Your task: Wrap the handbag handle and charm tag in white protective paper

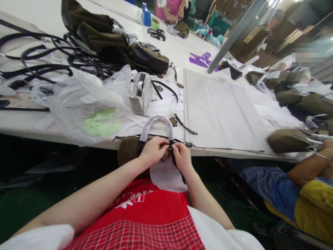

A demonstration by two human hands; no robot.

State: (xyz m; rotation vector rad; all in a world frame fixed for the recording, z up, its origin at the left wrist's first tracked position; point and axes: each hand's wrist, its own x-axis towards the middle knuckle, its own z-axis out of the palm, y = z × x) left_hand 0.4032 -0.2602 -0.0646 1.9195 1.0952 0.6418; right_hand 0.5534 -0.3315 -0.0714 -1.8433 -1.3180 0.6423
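Note:
An olive-brown handbag [127, 150] rests against the table's front edge, its wrapped handle [158, 119] standing up in an arch. At the right foot of that handle, my left hand [153, 151] and my right hand [183, 159] meet with pinched fingers. Between them is a dark braided cord, with a leopard-print charm [165, 155] hanging below the fingertips. The fingers hide part of the cord. A whitish translucent sheet [166, 175] hangs down from the bag over my lap. Just beyond the bag lies another leopard-print charm [173, 121] with its braided cord.
A tape dispenser [142, 92] and a crumpled clear plastic bag [85, 100] stand ahead to the left. Behind them are piled olive bags [148, 57] and black straps [39, 52]. A pale sheet [221, 111] covers the table at right. Co-workers sit right and opposite.

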